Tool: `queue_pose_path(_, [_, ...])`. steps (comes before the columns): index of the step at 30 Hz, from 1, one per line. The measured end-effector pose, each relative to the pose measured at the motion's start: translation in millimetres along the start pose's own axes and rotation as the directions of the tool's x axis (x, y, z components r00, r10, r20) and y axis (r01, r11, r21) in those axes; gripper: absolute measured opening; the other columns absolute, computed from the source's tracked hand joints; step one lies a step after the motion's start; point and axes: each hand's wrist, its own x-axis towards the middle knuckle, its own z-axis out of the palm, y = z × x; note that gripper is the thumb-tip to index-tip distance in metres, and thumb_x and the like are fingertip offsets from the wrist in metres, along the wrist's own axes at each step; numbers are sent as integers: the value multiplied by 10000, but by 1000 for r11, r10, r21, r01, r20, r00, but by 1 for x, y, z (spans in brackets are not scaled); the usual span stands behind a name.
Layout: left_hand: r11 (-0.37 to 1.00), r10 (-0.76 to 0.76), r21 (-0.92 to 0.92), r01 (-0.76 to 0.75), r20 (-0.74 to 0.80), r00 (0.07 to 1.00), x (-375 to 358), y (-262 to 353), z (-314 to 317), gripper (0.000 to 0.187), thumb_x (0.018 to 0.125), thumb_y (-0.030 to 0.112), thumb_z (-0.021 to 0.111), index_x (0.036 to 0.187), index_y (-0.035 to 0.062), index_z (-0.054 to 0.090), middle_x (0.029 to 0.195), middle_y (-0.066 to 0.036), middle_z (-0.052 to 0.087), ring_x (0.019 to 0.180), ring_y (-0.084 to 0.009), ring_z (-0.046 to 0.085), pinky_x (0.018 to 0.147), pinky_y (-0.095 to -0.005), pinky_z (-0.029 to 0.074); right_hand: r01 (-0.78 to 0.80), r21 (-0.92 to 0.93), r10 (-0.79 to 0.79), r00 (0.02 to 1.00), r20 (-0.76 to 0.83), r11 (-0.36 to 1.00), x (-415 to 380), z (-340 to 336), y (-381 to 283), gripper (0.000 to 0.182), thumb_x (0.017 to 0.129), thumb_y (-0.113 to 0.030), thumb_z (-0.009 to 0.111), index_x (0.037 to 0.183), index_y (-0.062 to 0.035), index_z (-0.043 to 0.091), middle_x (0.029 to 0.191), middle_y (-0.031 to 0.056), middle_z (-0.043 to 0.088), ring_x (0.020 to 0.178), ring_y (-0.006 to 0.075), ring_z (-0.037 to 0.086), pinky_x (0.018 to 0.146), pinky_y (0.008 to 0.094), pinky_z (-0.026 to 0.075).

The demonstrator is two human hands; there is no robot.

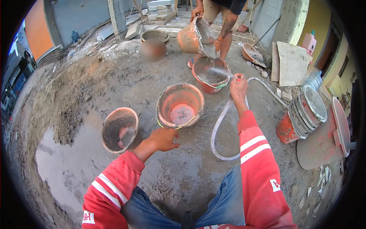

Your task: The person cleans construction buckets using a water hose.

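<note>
My right hand point(238, 87) grips the end of a clear hose point(219, 128) and water sprays from it into a red bucket point(209, 74) ahead. My left hand point(163, 139) hovers with fingers loosely curled and holds nothing, just below the rim of an orange bucket point(180, 105) standing upright. A third, dirty bucket point(119, 129) tilts to the left of that hand. Both my sleeves are red with white stripes.
Another person point(217, 19) stands beyond, tipping an orange bucket point(196, 36) over the red one. A stack of buckets point(303, 114) lies on its side at right, beside a round pan point(341, 126). Wet concrete ground, a sand heap point(65, 99) at left, boards and blocks behind.
</note>
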Motion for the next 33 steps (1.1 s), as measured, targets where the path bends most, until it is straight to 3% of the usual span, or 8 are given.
queue_pose_path(8, [1000, 18, 7, -18, 40, 999, 3, 1, 1, 399, 799, 376, 773, 1058, 98, 649, 811, -58, 685, 874, -291, 679, 761, -445, 522, 1, 182, -12, 998, 55, 983, -1, 8, 13, 163, 897, -130, 607, 1007, -13, 636, 893, 224, 687, 847, 365, 688, 771, 456, 509])
queue_pose_path(11, [1000, 14, 4, -14, 42, 999, 4, 2, 1, 401, 799, 380, 771, 1063, 102, 655, 819, -57, 685, 877, -288, 679, 761, -443, 522, 61, 163, -66, 997, 30, 985, -6, 14, 17, 168, 892, -130, 614, 1011, -13, 633, 912, 221, 686, 861, 374, 685, 783, 455, 510])
queue_pose_path(21, [1000, 25, 5, -25, 55, 998, 7, -9, 7, 412, 795, 393, 767, 1075, 106, 671, 817, -60, 681, 891, -281, 676, 762, -431, 522, 27, 151, -35, 998, 48, 988, -10, 19, 24, 165, 877, -128, 613, 995, -13, 628, 936, 229, 685, 897, 402, 676, 792, 474, 509])
queue_pose_path(23, [996, 88, -13, -87, 31, 996, 4, -17, 9, 411, 792, 393, 768, 1070, 105, 673, 821, -68, 686, 888, -279, 677, 764, -427, 522, 130, 142, -125, 991, -38, 981, -11, 21, 29, 176, 864, -125, 617, 1004, -20, 631, 921, 226, 682, 916, 413, 666, 798, 485, 506])
queue_pose_path(25, [993, 117, -25, -116, 14, 993, 9, -19, 8, 411, 785, 390, 772, 1060, 101, 677, 824, -87, 696, 879, -278, 680, 767, -418, 522, 66, 22, -67, 997, 26, 998, -12, 18, 25, 200, 853, -144, 629, 1019, -34, 637, 934, 231, 678, 933, 420, 659, 814, 487, 505])
queue_pose_path(26, [996, 91, -21, -90, 29, 995, 8, -17, 6, 411, 780, 388, 776, 1056, 99, 680, 822, -97, 700, 872, -278, 682, 768, -413, 523, 96, 34, -94, 994, -52, 995, -13, 27, 30, 225, 847, -170, 638, 1034, -47, 640, 972, 237, 675, 959, 407, 653, 853, 488, 498])
queue_pose_path(28, [996, 53, -76, -49, 51, 997, 6, -11, 0, 405, 772, 375, 783, 1047, 92, 690, 835, -114, 714, 860, -286, 689, 765, -415, 526, -18, 12, 18, 999, 46, 1000, -16, 20, 15, 258, 849, -168, 640, 1075, -43, 630, 1029, 229, 679, 1026, 416, 633, 900, 503, 486])
queue_pose_path(33, [996, 30, -82, -24, 73, 997, 6, -7, -3, 383, 767, 333, 783, 1043, 88, 679, 827, -99, 718, 885, -294, 696, 776, -416, 529, -159, 126, 140, 979, 149, 979, -22, 11, -1, 303, 848, -168, 640, 1118, -35, 610, 1071, 259, 670, 1034, 445, 637, 909, 504, 498])
